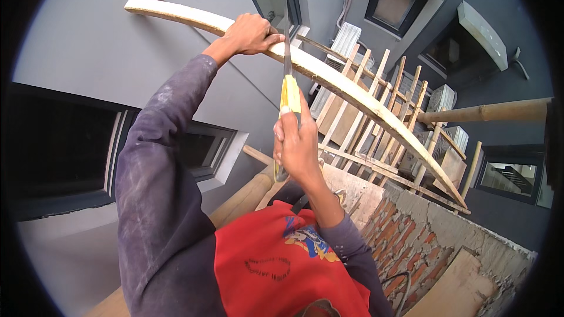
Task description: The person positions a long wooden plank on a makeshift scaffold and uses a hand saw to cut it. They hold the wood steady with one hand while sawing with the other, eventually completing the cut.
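A long pale wooden board [346,89] stretches across the view from upper left to lower right and looks bowed in the fisheye picture. My left hand [251,34] grips it on top, its fingers curled over the far edge. Just right of that hand, the thin blade of a handsaw crosses the board. My right hand [298,144] is wrapped round the yellow handle of the handsaw [291,91], and the blade points away from me. Whether the teeth have cut into the wood I cannot tell.
Below the board is a framework of wooden slats [376,94] with air-conditioner units [442,98] behind it. A bamboo pole [487,111] juts in from the right. Rough brickwork [405,240] lies at lower right, beside a loose plank [455,287]. Grey walls with a dark window [64,147] stand left.
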The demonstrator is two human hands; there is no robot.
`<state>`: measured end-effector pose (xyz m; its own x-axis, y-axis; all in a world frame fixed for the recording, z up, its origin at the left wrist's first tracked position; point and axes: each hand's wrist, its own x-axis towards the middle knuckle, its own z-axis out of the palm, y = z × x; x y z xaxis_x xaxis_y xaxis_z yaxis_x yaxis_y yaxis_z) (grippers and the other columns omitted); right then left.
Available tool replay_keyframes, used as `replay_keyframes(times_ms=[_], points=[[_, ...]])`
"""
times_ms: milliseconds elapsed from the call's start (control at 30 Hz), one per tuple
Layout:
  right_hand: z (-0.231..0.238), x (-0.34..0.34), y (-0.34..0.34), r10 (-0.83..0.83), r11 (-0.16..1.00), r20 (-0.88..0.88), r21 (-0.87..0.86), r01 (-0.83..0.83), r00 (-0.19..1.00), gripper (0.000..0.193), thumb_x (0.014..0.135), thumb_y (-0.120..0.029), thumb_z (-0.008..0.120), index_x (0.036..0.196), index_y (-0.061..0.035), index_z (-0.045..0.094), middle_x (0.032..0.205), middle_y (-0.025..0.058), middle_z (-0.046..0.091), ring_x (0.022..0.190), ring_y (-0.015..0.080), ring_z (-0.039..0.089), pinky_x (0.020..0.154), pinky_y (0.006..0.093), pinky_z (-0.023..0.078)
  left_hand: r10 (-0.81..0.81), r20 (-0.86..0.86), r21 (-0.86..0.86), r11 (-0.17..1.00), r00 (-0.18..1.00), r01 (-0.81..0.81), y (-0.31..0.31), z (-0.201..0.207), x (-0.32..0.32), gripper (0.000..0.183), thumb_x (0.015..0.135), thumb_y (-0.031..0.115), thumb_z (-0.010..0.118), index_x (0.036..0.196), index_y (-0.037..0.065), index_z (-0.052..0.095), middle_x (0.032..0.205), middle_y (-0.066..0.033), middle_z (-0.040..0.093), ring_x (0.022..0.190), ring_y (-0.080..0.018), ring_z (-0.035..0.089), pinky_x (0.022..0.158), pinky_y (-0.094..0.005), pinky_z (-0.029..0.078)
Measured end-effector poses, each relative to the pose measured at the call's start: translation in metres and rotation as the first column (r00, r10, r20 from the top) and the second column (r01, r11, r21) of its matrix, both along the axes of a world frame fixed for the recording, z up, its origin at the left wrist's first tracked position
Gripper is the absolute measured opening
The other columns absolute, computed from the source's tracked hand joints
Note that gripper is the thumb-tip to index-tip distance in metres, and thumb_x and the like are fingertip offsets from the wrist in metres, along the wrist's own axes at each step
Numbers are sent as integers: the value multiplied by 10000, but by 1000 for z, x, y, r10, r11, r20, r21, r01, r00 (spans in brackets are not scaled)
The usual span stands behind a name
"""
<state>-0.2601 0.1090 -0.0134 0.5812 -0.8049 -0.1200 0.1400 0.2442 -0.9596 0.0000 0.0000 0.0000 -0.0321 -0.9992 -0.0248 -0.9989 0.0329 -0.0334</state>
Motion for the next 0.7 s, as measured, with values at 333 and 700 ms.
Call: replay_keyframes(times_ms=[333, 700], points=[[13, 2, 12, -50, 985, 103, 167, 33, 993, 553, 980, -182, 434, 1448, 70, 282, 637, 26, 491, 530, 88, 480, 464, 248, 398, -9, -54, -34, 999, 998, 7, 5, 1, -9, 416, 922, 424, 554, 922, 61, 757, 624, -183, 633, 570, -372, 601, 582, -422, 488], [17, 15, 13, -100, 949, 149, 310, 49, 984, 553, 994, -201, 427, 1476, 8, 254, 641, 14, 473, 422, 73, 427, 354, 249, 380, -21, -17, -54, 998, 1000, 20, 6, 5, -6, 396, 933, 402, 538, 947, 70, 754, 651, -182, 647, 602, -379, 609, 621, -438, 497]])
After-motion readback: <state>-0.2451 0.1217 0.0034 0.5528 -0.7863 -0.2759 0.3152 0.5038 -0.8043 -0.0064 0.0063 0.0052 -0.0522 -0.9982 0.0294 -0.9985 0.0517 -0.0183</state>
